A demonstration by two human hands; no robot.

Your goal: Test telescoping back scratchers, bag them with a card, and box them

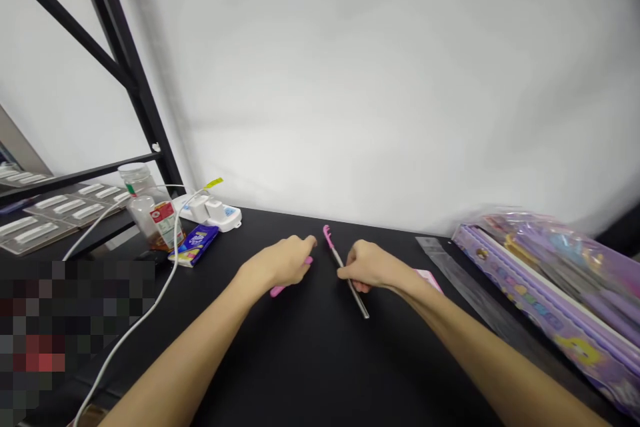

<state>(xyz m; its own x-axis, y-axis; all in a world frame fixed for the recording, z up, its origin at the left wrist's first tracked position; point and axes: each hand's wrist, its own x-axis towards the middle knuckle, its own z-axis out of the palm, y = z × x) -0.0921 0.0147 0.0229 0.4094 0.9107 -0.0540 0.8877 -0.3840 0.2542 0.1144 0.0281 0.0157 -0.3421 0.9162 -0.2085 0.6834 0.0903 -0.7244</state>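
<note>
My right hand is closed, pinching a slim silver rod near its middle. The rod has a pink hooked head at its far end, and it slants toward me over the black table. My left hand is curled around a short pink handle-like piece, which shows at both sides of the fingers. Its index finger points toward the rod's head. The two hands are apart. Partly hidden behind my right wrist lies a pink and white card or packet.
On the right lie a clear plastic sleeve and a purple decorated box with bagged items. A plastic jar, a blue packet and a power strip stand left. A white cable runs along the left side.
</note>
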